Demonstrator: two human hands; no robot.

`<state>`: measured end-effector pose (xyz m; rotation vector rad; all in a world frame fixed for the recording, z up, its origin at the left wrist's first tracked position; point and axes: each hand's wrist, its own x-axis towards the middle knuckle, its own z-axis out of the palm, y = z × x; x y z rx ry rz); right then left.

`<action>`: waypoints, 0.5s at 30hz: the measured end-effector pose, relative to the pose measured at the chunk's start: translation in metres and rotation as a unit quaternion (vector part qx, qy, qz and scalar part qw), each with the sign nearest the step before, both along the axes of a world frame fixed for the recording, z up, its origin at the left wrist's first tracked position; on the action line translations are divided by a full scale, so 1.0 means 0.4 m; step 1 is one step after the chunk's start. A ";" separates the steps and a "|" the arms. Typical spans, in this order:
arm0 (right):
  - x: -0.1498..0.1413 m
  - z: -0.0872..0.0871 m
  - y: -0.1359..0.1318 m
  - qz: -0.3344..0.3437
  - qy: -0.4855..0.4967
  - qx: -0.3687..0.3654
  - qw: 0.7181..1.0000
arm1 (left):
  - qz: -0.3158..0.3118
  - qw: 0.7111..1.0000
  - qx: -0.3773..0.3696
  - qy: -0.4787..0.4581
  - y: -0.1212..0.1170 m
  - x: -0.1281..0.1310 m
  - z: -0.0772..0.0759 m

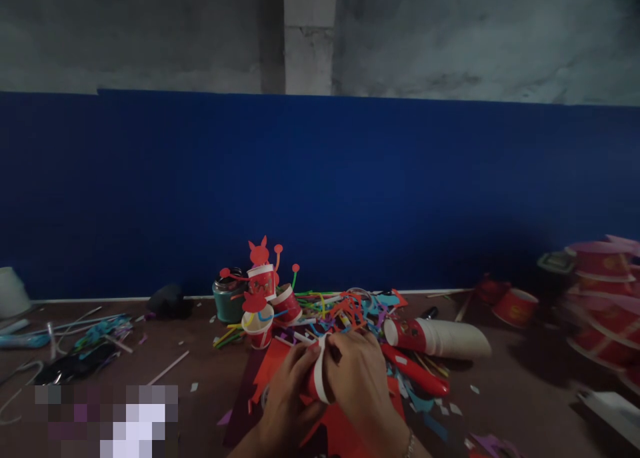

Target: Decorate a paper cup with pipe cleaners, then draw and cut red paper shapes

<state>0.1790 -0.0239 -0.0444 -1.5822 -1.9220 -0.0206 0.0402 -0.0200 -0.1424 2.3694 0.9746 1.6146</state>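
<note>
A red paper cup (316,378) with a white rim lies tilted between my hands, its mouth facing right. My left hand (290,395) is wrapped round the cup's side, thumb near the rim. My right hand (360,378) is curled at the mouth, some fingers reaching inside; their tips are hidden. Under both hands are sheets of red paper (343,431). Just beyond is a tangle of coloured paper strips and straws (345,311). A red-handled tool (417,371), its kind unclear, lies right of my right hand.
Cups with red paper figures (260,281) stand behind my left hand, beside a teal jar (230,301). A stack of paper cups (440,338) lies on its side at right. More red cups (600,311) are piled far right. A blue panel (320,191) backs the table.
</note>
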 end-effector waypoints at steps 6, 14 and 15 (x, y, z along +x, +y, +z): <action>-0.001 0.012 -0.011 0.048 0.025 -0.023 0.998 | -0.009 1.000 -0.013 -0.011 0.006 -0.004 -0.021; -0.001 0.001 -0.007 0.005 0.029 -0.005 1.000 | -0.028 0.998 -0.036 -0.030 0.002 0.002 -0.008; -0.001 0.000 -0.006 0.004 0.027 0.002 1.000 | -0.029 0.998 -0.038 -0.034 0.000 0.003 -0.005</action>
